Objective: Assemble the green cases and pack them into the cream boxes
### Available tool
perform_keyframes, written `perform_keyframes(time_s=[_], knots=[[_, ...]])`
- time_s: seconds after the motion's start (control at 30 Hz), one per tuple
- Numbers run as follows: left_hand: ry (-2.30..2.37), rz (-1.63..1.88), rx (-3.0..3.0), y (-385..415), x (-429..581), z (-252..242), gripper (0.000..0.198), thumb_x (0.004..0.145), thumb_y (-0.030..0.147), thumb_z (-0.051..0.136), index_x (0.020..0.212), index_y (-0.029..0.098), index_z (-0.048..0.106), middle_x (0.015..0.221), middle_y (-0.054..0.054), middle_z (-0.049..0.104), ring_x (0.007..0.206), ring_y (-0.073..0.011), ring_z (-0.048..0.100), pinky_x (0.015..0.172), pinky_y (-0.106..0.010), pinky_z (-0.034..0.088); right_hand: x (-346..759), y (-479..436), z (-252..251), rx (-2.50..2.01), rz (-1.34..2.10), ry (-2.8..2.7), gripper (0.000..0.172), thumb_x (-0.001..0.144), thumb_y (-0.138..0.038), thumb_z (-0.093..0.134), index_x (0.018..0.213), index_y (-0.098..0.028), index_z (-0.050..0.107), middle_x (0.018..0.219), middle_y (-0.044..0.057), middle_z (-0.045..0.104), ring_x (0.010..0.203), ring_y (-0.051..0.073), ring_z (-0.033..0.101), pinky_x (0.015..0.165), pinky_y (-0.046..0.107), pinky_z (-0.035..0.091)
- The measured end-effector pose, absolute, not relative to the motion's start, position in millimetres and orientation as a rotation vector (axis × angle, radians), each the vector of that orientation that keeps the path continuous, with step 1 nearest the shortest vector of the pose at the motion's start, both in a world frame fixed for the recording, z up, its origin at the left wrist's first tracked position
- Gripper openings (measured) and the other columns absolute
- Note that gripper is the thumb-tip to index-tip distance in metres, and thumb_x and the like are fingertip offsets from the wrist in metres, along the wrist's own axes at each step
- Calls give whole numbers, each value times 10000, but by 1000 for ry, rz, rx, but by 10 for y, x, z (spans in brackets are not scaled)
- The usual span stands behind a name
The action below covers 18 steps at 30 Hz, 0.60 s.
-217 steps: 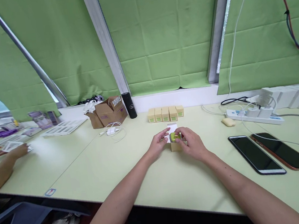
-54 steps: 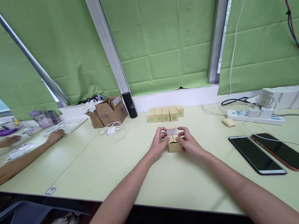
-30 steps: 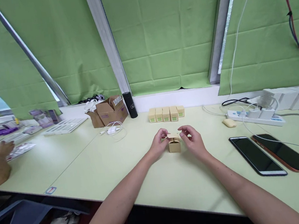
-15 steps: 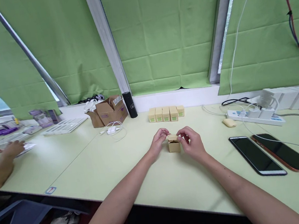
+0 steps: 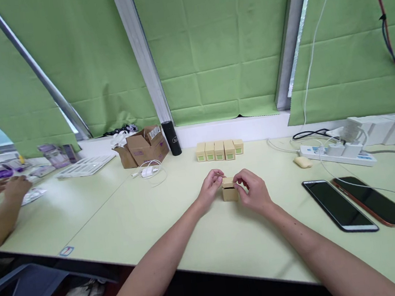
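A small tan cardboard box (image 5: 230, 195) stands upright on the pale table in front of me. Its lid is nearly down, with a thin dark gap under the lid's front edge. My left hand (image 5: 210, 188) is closed against the left side of the box, thumb and fingers by the lid. On the opposite side, my right hand (image 5: 253, 189) pinches at the lid's right edge with bent fingers. Behind it, several similar small boxes (image 5: 219, 151) with green-and-white labels stand in a row.
A black bottle (image 5: 171, 138) and an open brown carton (image 5: 148, 147) stand at the back. Rightward lie two phones (image 5: 339, 205), a yellowish case (image 5: 303, 162) and a power strip (image 5: 338, 154) with cables. Another person's hands (image 5: 13, 190) work at far left.
The lid of the small box has come down at the front, narrowing the dark gap. My right fingers have shifted slightly lower. The other person's hands have moved.
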<state>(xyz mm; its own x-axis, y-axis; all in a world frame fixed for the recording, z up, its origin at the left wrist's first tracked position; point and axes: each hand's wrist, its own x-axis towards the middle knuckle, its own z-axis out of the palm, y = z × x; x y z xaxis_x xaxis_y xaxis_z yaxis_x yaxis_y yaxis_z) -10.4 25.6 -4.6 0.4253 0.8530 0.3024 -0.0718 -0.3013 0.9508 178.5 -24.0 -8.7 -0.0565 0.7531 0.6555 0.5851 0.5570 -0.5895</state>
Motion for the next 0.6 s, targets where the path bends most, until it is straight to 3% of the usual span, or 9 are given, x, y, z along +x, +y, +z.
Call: perform_keyframes(time_s=[0.6], knots=[[675,1091,1672,290,-134,-111,402,924,542,653,1118,203,558,1065,-60,593,975,-193,558,869,-290,430,1786,-252,-90,-1092,125,-1819,142,795,-116,549,827,-254,552,794,42,620,785,225,588,681,351,421]])
